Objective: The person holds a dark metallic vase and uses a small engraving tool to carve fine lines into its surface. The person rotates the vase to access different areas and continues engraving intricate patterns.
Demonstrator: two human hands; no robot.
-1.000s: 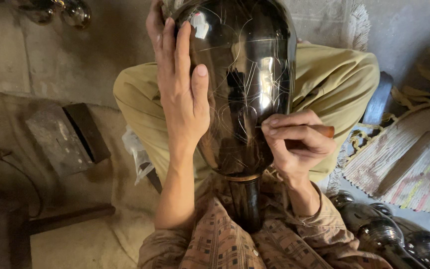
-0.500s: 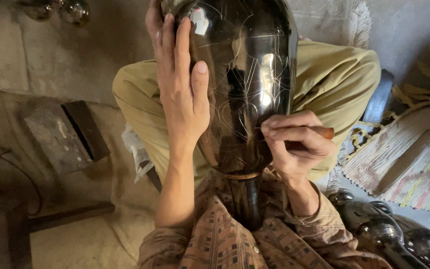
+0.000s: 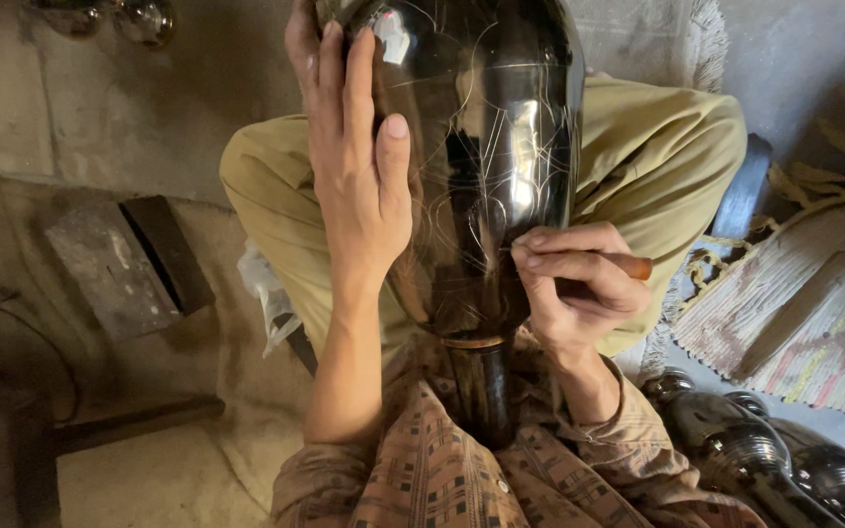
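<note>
Dark shiny metal vase (image 3: 481, 166) rests upside down on my lap, its narrow neck pointing near to me. My left hand (image 3: 359, 186) lies open and flat on its left side to keep it from moving. My right hand (image 3: 574, 284) is closed around a thin scratching tool with a brown wooden handle (image 3: 628, 264), and the tip touches the vase low on its right side. Thin pale lines already cross much of the round belly, but I think big dark parts are left to scratch. More shiny dark metal pots (image 3: 765, 450) lie near on the right, by a striped woven mat (image 3: 804, 303). A flat grey stone slab (image 3: 114, 269) sits on the left. Nothing blocks my hands.
</note>
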